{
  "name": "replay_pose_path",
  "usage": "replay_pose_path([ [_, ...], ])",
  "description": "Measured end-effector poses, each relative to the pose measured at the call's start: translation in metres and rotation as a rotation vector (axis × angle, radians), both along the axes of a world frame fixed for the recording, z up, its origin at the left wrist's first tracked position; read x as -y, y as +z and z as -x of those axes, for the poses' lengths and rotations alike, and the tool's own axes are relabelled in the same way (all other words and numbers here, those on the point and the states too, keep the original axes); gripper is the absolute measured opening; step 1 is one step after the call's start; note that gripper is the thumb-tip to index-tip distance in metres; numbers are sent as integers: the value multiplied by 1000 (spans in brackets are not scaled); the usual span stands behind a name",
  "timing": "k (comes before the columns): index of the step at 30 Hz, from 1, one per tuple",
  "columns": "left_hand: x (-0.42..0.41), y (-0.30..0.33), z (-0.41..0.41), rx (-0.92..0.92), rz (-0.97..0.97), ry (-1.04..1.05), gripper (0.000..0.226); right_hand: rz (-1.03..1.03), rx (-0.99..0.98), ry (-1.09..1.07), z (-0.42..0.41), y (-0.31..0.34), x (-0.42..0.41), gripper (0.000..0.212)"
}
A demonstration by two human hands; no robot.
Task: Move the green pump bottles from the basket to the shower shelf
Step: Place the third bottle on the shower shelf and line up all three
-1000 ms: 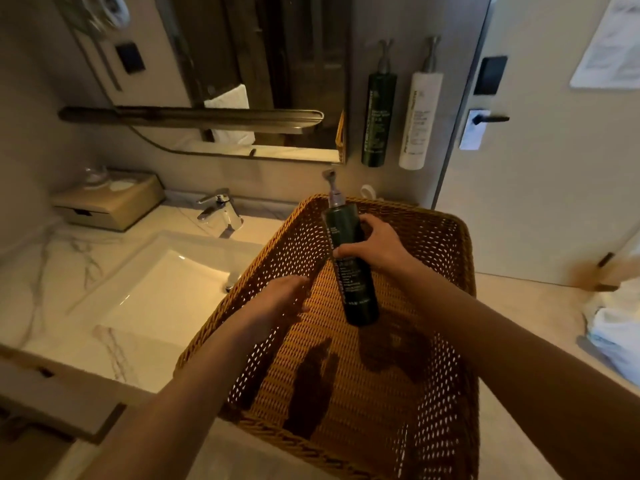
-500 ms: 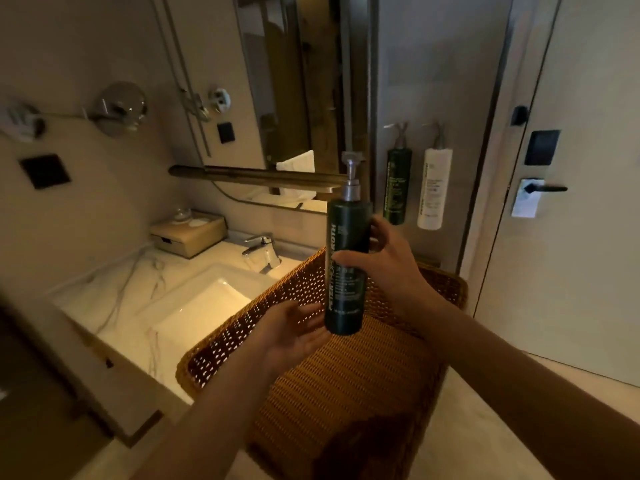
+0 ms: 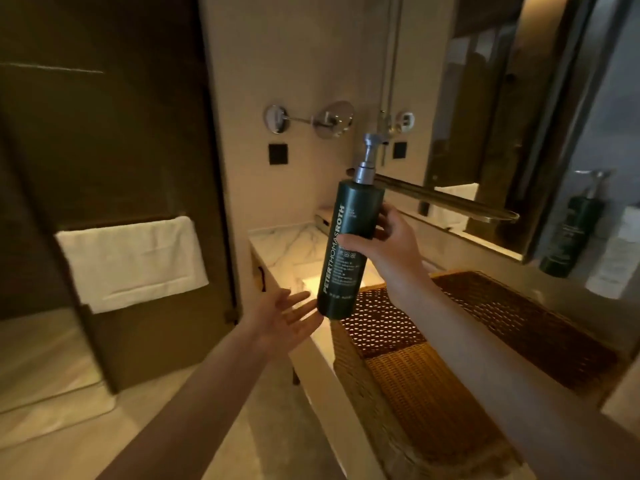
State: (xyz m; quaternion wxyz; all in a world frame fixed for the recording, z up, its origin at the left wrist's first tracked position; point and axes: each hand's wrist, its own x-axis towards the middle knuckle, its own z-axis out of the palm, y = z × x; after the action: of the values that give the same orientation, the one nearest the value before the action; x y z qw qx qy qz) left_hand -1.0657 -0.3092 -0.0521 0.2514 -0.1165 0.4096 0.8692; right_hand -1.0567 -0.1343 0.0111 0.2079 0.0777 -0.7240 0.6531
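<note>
My right hand point(image 3: 388, 247) grips a dark green pump bottle point(image 3: 346, 251) with a silver pump, held nearly upright in the air above the counter's left end. My left hand point(image 3: 284, 320) is open, palm up, just below and left of the bottle's base, holding nothing. The woven brown basket point(image 3: 485, 341) rests on the vanity at the lower right; the part of its inside that shows holds nothing. The shower shelf is not in view.
A dark glass door with a white towel point(image 3: 131, 258) on its rail stands at the left. The marble counter point(image 3: 291, 244) and lit sink lie behind the bottle. On the right wall hang a green bottle point(image 3: 571, 233) and a white bottle point(image 3: 620, 254), beside the mirror point(image 3: 485, 109).
My view has swung left toward the glass door. My right hand has lifted the bottle out of the basket and carried it left; my left hand has left the basket and opened under it.
</note>
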Motion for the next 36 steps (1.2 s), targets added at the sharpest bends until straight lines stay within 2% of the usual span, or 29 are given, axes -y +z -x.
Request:
replay_pose_path([
  [8,166,-34,-34,119,-67,325,33,-5,58,261,14,-35,183,62],
  [12,267,-59,-59,213,-79,511,34,-1,154,363,17,-68,293,72],
  [17,385,-92,-100,324,-70,729,30,12,287,550,5,-114,433,52],
  [23,477,-116,-128,427,-52,879,29,-14,336,681,-10,-144,549,63],
  [30,544,-130,-64,481,-41,927,27,-56,336,781,54,-167,637,63],
  [36,607,-122,48,514,22,921,28,2,320,778,165,-169,693,66],
])
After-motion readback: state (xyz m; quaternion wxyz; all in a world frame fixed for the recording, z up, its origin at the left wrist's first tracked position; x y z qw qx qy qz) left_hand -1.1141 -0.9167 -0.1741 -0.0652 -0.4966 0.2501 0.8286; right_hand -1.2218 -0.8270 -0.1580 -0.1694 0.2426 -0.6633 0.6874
